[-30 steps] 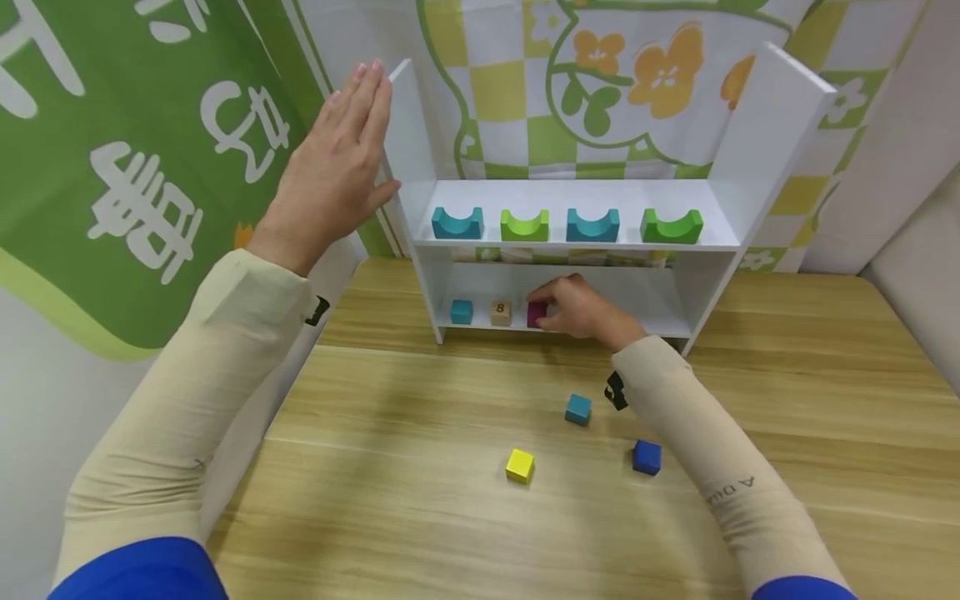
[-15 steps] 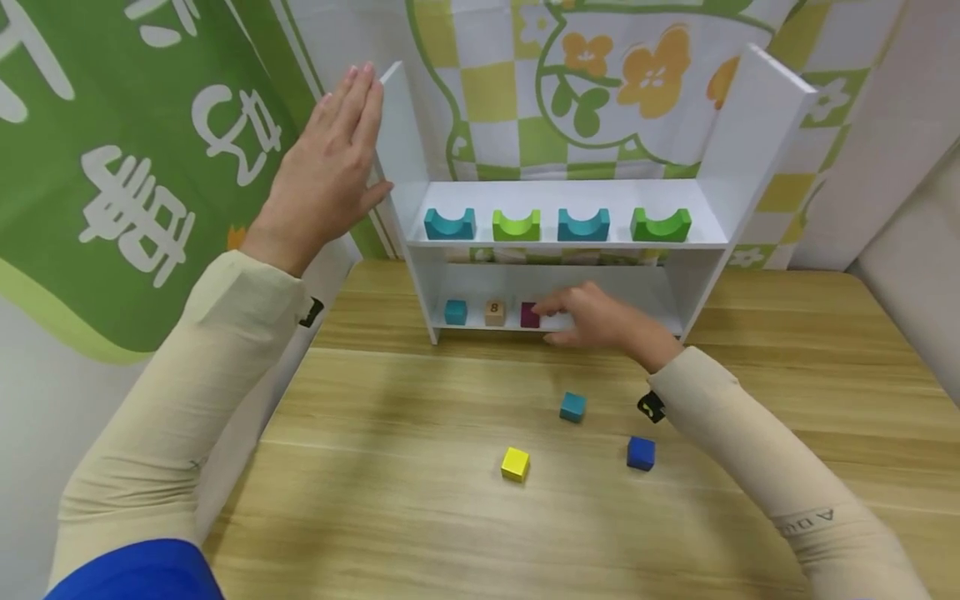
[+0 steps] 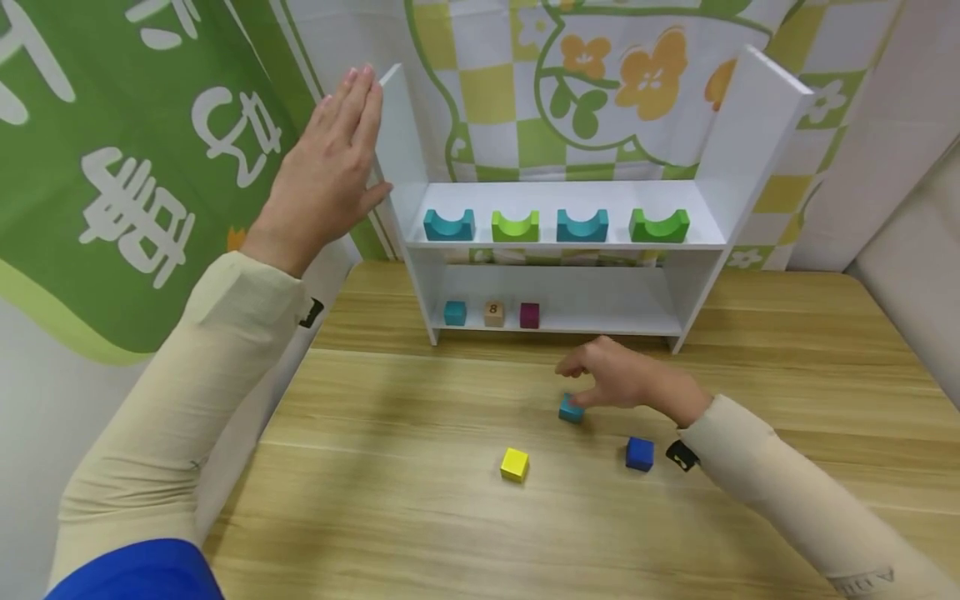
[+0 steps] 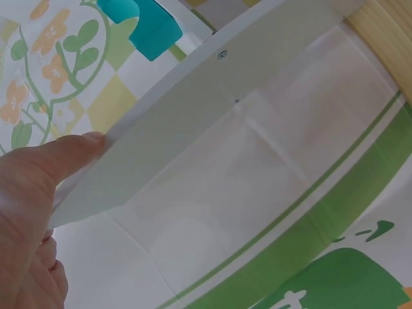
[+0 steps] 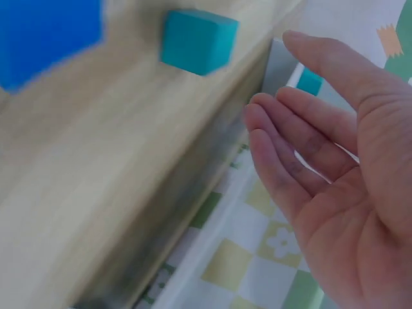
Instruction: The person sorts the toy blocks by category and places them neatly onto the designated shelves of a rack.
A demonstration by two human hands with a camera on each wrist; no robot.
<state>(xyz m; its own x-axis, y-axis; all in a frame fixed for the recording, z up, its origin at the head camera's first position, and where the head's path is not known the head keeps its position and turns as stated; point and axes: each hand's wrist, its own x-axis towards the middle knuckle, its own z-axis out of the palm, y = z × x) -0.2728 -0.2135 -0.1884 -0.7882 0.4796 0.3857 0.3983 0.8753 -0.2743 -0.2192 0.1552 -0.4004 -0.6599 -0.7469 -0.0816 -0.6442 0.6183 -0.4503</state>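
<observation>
My left hand [image 3: 322,171], fingers straight and thumb spread, rests against the left side panel [image 3: 400,125] of a white two-tier shelf. In the left wrist view its thumb [image 4: 71,154] lies at the panel's edge. My right hand [image 3: 626,375] is over the table with loosely bent fingers and nothing between them. Its thumb overlaps a teal cube [image 3: 570,412] in the head view; the right wrist view shows a gap between the hand and that cube [image 5: 198,42]. On the lower shelf stand a teal cube [image 3: 454,313], a wooden cube marked 8 [image 3: 493,315] and a purple cube [image 3: 529,316], in a row.
A yellow cube [image 3: 514,465] and a dark blue cube [image 3: 640,454] lie on the wooden table [image 3: 375,517]. Several teal and green arch blocks, such as a green one [image 3: 658,227], line the upper shelf. Behind hangs a patterned cloth [image 3: 487,92].
My right hand has let go of the purple cube, which stays on the lower shelf, and moved down toward the teal cube on the table. The left hand keeps its place.
</observation>
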